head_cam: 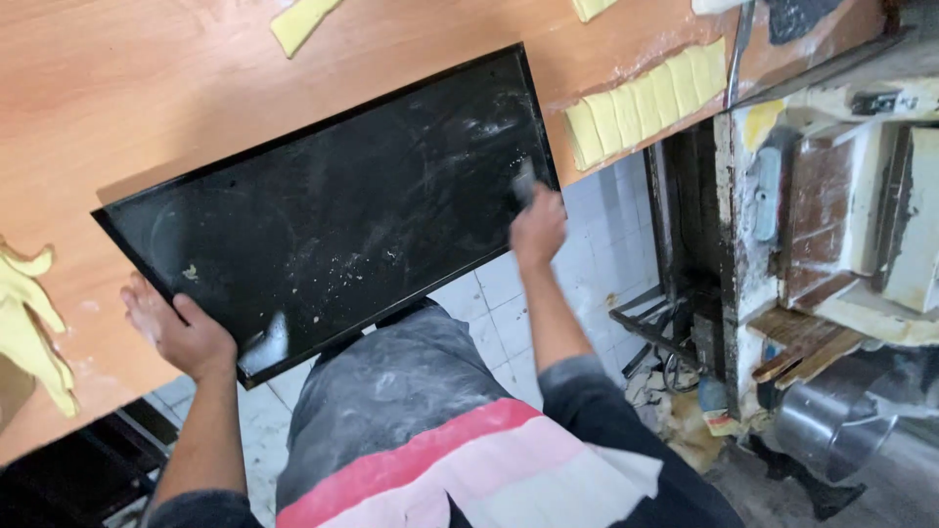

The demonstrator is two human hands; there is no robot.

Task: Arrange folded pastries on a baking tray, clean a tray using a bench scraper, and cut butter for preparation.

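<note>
A large black baking tray (333,205), dusted with flour and crumbs, lies half on the wooden table (147,88) and half over its edge. My left hand (176,332) grips the tray's near left corner, thumb on top. At the tray's right edge, my right hand (538,227) is closed around a small scraper (525,184) whose blade rests on the tray surface.
Rows of cut yellow dough strips (646,103) lie on the table at the right, more dough pieces (24,323) at the left and top. White tiled floor below. A dirty oven or machine (841,215) and a metal pot (831,420) stand at the right.
</note>
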